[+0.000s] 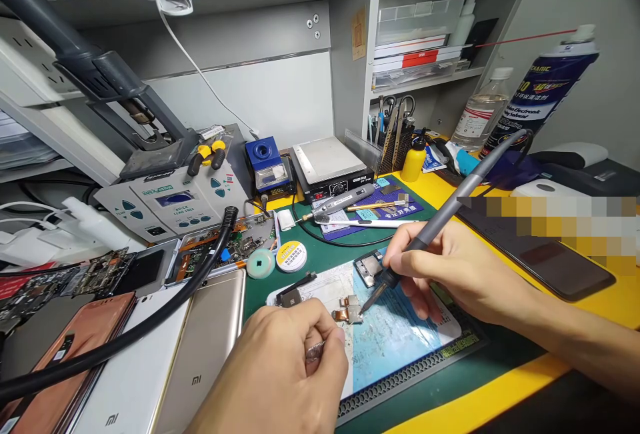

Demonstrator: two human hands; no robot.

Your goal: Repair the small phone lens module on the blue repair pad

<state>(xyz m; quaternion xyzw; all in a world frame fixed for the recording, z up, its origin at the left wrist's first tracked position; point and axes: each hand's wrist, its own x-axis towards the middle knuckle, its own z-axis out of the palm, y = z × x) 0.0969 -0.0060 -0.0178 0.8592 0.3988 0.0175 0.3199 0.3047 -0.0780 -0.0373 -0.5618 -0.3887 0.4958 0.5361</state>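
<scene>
My right hand [440, 267] grips a grey soldering iron [453, 204] like a pen. Its tip points down at a small silvery module with copper-coloured flex strips [354, 313], touching it or very close. My left hand [290, 367] is closed just below the module, thumb and forefinger pinching a small shiny bundle that looks like solder wire [315, 352], mostly covered by the fingers. The module lies on a blue-and-white work mat [385, 347]. Beyond my left fingers sits a small black component [289, 296]. A dark part with a metal plate [369, 269] lies beside my right fingers.
A black hose [165, 327] arches over several phones [200, 354] at left. Behind stand a rework station [175, 201], a blue iron stand [265, 161] and a hot plate [330, 161]. A brush [360, 223] lies behind the mat; a spray can [545, 94] stands at right.
</scene>
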